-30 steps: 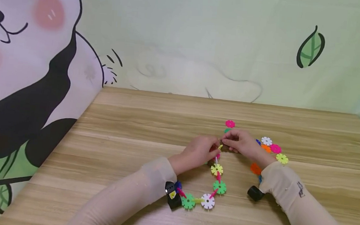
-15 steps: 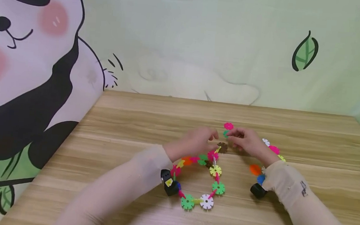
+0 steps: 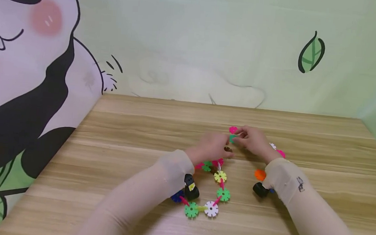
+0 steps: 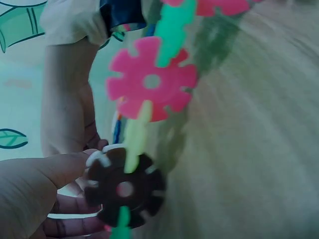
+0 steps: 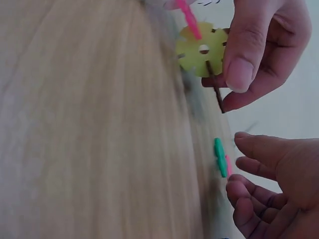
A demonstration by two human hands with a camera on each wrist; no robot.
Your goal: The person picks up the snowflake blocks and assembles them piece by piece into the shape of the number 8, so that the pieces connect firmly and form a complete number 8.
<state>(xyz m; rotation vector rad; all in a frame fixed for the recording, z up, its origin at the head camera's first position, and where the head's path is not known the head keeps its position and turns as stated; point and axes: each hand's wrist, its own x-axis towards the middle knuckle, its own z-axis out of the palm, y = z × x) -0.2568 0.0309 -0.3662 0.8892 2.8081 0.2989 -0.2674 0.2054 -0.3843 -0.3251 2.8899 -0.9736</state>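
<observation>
A ring-like chain of notched plastic snowflake discs lies on the table, with a white disc (image 3: 211,209) and a yellow disc (image 3: 220,177) among its links. My left hand (image 3: 212,147) holds the brown disc (image 4: 124,188) at the chain's far end, thumb at its edge and fingers curled behind. A yellow-green disc joins it to a pink disc (image 4: 152,79). My right hand (image 3: 253,142) has its thumb and fingers apart beside a loose green disc (image 3: 232,138). In the right wrist view that green disc appears edge-on near the fingertips; contact is hard to tell.
A loose pink disc (image 3: 233,129) lies just beyond the green one. Several more discs, including an orange disc (image 3: 260,174), lie around the right forearm, partly hidden. Black wrist cameras hang under both sleeves. A wall (image 3: 193,45) stands behind the table.
The left hand has let go of the chain's end, drawn back, then come round the brown disc again. The right hand has left the brown disc and moved away to the green disc.
</observation>
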